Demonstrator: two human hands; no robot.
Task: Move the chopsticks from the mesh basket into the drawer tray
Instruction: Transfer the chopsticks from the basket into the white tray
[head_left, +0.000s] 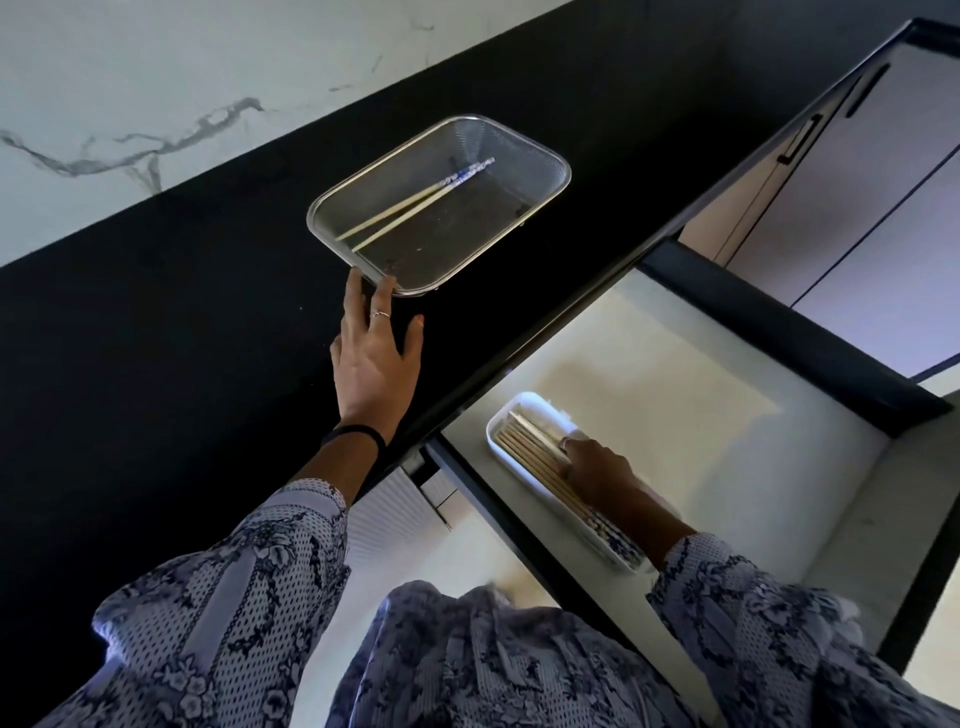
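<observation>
A rectangular metal mesh basket (540, 156) sits on the black countertop. Two wooden chopsticks (405, 210) with blue patterned ends lie inside it. My left hand (376, 353) reaches toward the basket with straight fingers, its fingertips touching the near rim. Down in the open drawer, a long white tray (524, 402) holds several chopsticks (530, 452) laid side by side. My right hand (597, 467) rests on those chopsticks in the tray; the fingers are bent over them, and whether they grip any is hidden.
The black countertop (156, 364) runs diagonally, with a white marble wall (156, 78) behind it. The open drawer (675, 374) has a pale floor and dark walls. Pale cabinet fronts with dark handles (800, 137) stand at the upper right.
</observation>
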